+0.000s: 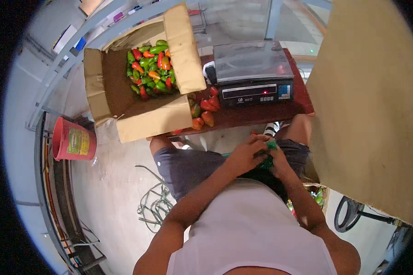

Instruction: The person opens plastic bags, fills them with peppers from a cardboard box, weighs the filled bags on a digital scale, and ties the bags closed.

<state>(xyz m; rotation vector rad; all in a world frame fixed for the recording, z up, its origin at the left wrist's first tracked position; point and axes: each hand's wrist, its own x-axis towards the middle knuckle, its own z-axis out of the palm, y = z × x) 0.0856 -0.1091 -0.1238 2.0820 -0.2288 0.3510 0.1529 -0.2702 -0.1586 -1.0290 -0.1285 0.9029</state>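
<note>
My left hand (248,156) is bent over a bunched piece of green material (267,158) in my lap, fingers curled onto it. From the other side my right hand (280,163) closes round the same green piece. Its exact kind is hard to make out, as my fingers cover much of it. Ahead of my knees, several red peppers (208,104) lie on a dark red bench (234,117), beside a digital scale (254,73). An open cardboard box (153,119) with green, red and orange peppers (150,68) stands at the left end of the bench.
A red bucket (80,141) stands on the floor at left. Tangled green strapping (155,204) lies near my left leg. A large cardboard sheet (367,105) rises close on my right, with another box (325,199) of produce below it. Metal rails (133,23) run behind.
</note>
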